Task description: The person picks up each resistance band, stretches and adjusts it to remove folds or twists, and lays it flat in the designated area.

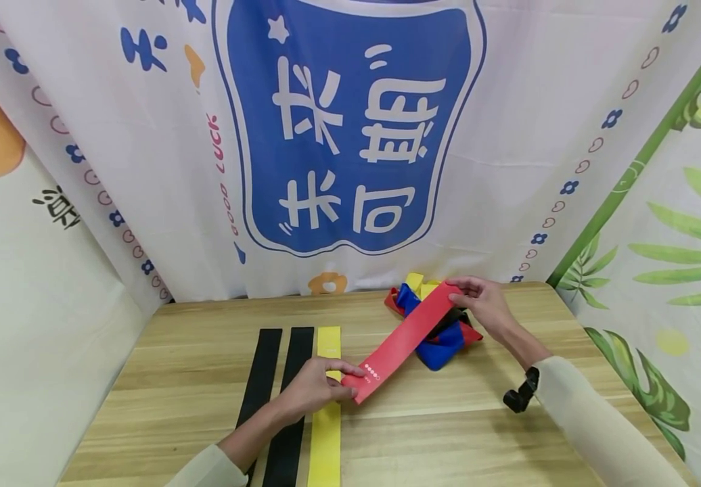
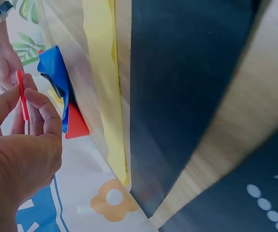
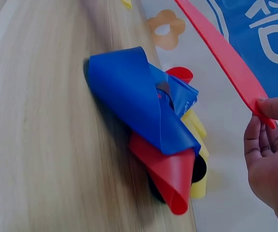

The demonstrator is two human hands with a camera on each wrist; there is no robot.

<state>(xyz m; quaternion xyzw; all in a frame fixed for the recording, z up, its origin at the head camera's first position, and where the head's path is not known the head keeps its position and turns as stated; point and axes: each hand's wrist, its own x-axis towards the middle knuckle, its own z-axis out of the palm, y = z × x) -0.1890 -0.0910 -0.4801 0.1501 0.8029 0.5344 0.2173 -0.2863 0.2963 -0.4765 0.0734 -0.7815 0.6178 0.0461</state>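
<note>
A red resistance band (image 1: 402, 341) is stretched out flat between both hands, slanting up to the right above the table. My left hand (image 1: 314, 389) pinches its lower end, which bears small white print. At the upper end, my right hand (image 1: 481, 304) pinches the band between thumb and fingers. Behind and below the right hand lies a tangled heap of blue, red, yellow and black bands (image 3: 124, 96). Beneath the left hand and forearm, a yellow band (image 1: 326, 439) and two black bands (image 1: 262, 372) lie straight and side by side.
The wooden table (image 1: 448, 433) ends at the back against a white printed curtain (image 1: 192, 257). Another cloth with green leaves (image 1: 679, 284) hangs along the right side. A black strap (image 1: 524, 392) sits on the right wrist.
</note>
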